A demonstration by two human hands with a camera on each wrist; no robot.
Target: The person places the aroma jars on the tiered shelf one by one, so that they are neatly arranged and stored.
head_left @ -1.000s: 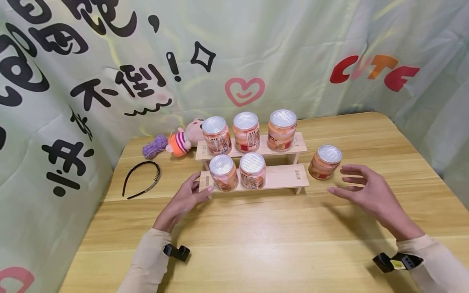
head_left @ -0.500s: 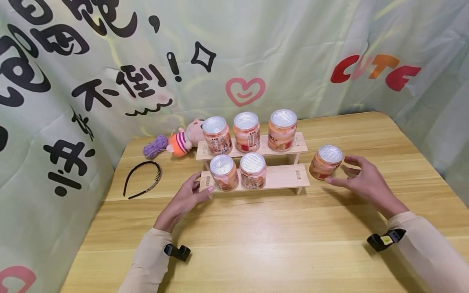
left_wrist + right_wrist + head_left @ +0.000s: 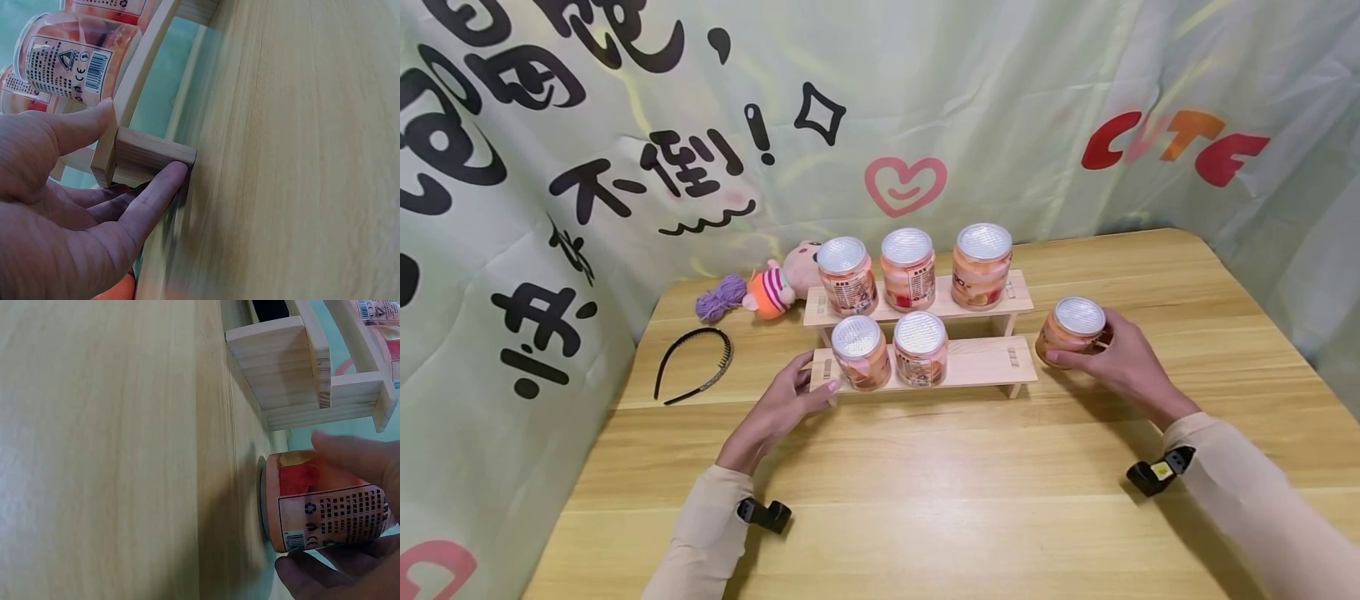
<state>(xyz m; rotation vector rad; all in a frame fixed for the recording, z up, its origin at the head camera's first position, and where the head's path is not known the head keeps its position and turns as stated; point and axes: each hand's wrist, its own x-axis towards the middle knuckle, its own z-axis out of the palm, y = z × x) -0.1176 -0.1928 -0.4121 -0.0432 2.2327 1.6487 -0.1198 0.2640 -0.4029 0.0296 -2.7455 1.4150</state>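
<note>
At the right of the two-tier wooden rack (image 3: 977,360), a peach-coloured jar (image 3: 1064,332) with a silvery lid stands upright. My right hand (image 3: 1131,363) holds it from its right side, thumb in front and fingers behind. In the right wrist view the thumb and fingers lie on either side of the labelled jar (image 3: 328,509); whether its base touches the table is hard to tell. My left hand (image 3: 781,406) grips the left end of the lower tier. In the left wrist view, the thumb is by the board and a finger touches the rack's leg (image 3: 153,148).
Three jars (image 3: 908,271) line the upper tier; two jars (image 3: 921,350) stand on the lower tier's left and middle. Left of the rack lie a soft doll (image 3: 771,292), purple yarn (image 3: 721,297) and a black headband (image 3: 727,358). A printed curtain (image 3: 1015,108) hangs behind the table.
My right hand has moved left to the lone jar, and its fingers and thumb have closed round it. My left hand stays at the rack's end.
</note>
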